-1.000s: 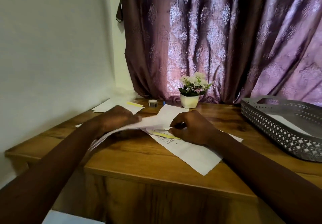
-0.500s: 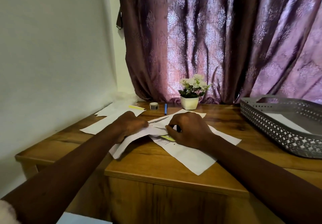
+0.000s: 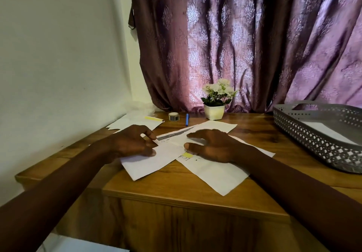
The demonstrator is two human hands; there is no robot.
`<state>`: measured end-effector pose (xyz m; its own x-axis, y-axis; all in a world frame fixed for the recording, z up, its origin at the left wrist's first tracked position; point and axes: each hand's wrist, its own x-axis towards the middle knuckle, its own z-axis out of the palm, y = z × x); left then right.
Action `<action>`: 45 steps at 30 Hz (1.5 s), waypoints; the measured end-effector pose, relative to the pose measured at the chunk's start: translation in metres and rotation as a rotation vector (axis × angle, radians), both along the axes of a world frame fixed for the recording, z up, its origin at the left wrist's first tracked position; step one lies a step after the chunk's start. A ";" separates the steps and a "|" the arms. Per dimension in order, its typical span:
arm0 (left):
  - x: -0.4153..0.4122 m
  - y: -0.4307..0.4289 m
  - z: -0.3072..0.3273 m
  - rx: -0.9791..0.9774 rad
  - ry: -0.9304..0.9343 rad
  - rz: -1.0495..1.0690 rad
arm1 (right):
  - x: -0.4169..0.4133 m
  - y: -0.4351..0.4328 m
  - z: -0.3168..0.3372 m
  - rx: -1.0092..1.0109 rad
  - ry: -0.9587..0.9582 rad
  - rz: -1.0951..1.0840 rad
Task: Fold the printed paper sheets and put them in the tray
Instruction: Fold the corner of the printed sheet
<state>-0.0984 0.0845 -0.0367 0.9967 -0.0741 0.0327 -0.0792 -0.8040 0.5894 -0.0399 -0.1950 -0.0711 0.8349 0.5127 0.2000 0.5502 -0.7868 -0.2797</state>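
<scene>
A folded white printed sheet lies flat on the wooden table, on top of a larger unfolded sheet with a yellow mark. My left hand rests on the folded sheet's left part, fingers lightly bent and fingertips pressing near its upper edge. My right hand lies spread over the sheet's right part, thumb pressing on the fold. A grey perforated tray stands at the right with white paper inside.
More sheets with a yellow strip lie at the back left by the wall. A roll of tape, a blue pen and a small white flower pot stand in front of the purple curtain.
The sheet that both hands held raised and bent now lies flat and folded on the table. Both hands have opened out and press on it.
</scene>
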 end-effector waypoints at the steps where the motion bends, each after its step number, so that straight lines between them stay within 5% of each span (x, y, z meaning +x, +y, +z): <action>1: 0.002 0.000 -0.002 -0.118 -0.009 0.000 | 0.001 -0.001 0.000 -0.017 0.042 -0.006; 7: 0.019 -0.039 -0.005 -0.431 -0.100 0.057 | -0.001 0.001 -0.002 0.081 0.038 0.070; 11: 0.030 -0.053 0.001 -0.102 -0.274 0.150 | -0.001 -0.001 0.001 0.051 0.030 0.079; 16: 0.006 -0.022 0.006 0.100 -0.072 0.105 | -0.001 -0.003 0.002 0.029 -0.020 -0.003; 23: -0.013 -0.021 -0.006 -0.306 -0.055 0.005 | -0.005 0.002 0.000 -0.073 0.070 -0.017; 29: 0.008 -0.045 -0.011 -0.056 -0.324 -0.040 | -0.010 -0.001 0.004 -0.068 0.048 0.009; 35: 0.008 -0.024 0.001 0.096 -0.091 -0.406 | -0.004 -0.006 0.002 -0.093 0.051 0.009; 41: 0.008 -0.022 0.003 0.322 -0.462 -0.474 | 0.000 -0.007 0.001 -0.058 0.055 0.032; 45: 0.000 -0.016 0.008 0.407 -0.511 -0.533 | 0.001 -0.008 0.000 -0.029 0.078 0.036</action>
